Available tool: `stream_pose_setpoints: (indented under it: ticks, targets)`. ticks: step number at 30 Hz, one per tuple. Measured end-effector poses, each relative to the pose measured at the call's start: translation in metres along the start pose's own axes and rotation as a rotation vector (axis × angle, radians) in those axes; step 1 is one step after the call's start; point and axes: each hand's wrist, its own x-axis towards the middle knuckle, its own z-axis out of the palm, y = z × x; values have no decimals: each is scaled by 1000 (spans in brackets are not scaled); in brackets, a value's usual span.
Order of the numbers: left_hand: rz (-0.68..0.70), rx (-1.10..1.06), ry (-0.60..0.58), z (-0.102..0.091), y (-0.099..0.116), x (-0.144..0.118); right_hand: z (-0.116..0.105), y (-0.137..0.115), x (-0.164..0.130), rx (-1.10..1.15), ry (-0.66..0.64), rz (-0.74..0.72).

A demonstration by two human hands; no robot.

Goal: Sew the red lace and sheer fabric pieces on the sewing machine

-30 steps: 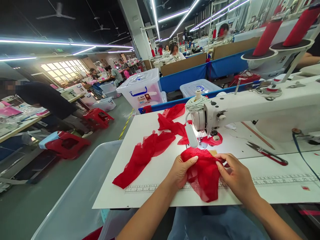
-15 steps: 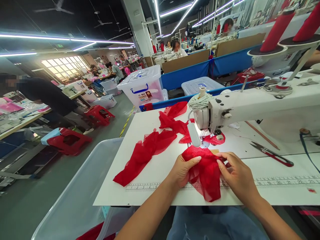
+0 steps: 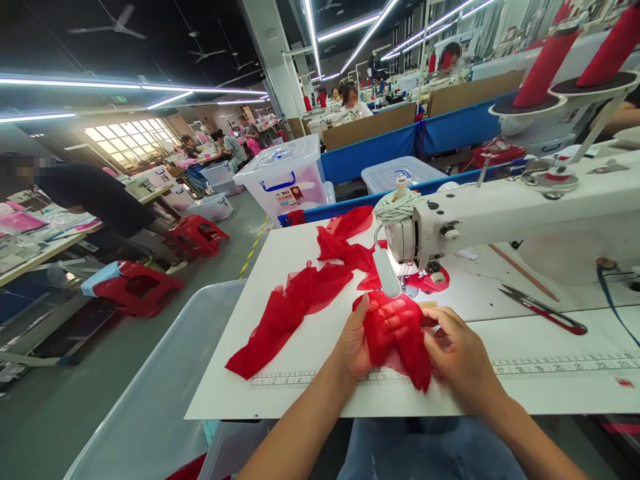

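Note:
Both my hands hold a piece of sheer red fabric (image 3: 403,343) at the front of the white sewing table (image 3: 300,360), just in front of the needle of the white sewing machine (image 3: 500,213). My left hand (image 3: 356,340) is turned palm up under the cloth, its fingers showing through the mesh. My right hand (image 3: 457,353) pinches the cloth's right edge. A long strip of joined red pieces (image 3: 295,300) trails away to the left and back across the table.
Red-handled thread snips (image 3: 545,310) lie on the table to the right. A large translucent bin (image 3: 165,393) stands at the table's left. Red thread cones (image 3: 545,63) sit on the machine's stand. Red stools (image 3: 135,287), clear storage boxes (image 3: 285,177) and other workers fill the room.
My left hand has turned palm up and slipped beneath the red fabric, lifting it off the table. My right hand has shifted slightly left, closer to the cloth's edge.

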Motion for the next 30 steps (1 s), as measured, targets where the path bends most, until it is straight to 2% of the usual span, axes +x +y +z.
stream_pose_setpoints:
  ticks: [2, 5, 8, 11, 14, 16, 19, 22, 26, 30]
  targets:
    - [43, -35, 51, -1, 1, 0, 2, -5, -1, 215, -88, 131]
    - [33, -96, 127, -3, 4, 0, 3, -17, -5, 647, -191, 390]
    - [14, -124, 115, -2, 7, -3, 5, -33, -13, 975, -280, 586]
    - [-41, -157, 93, 1, 6, -6, 9, -47, -21, 1193, -431, 722]
    - [-103, -184, 113, 3, 5, -7, 11, -52, -24, 1234, -486, 799]
    - [-43, -230, 160, 3, 5, -5, 8, -50, -20, 1190, -429, 745]
    - [103, -271, 206, 4, 6, 0, -1, -41, -7, 1153, -206, 629]
    - [163, -189, 161, 5, 2, 4, -8, -26, 7, 1139, -11, 633]
    - [208, -92, 122, 5, -4, 5, -9, -10, 16, 1133, 43, 691]
    - [174, -155, 196, 3, -4, 8, -5, -8, 17, 1137, 96, 725]
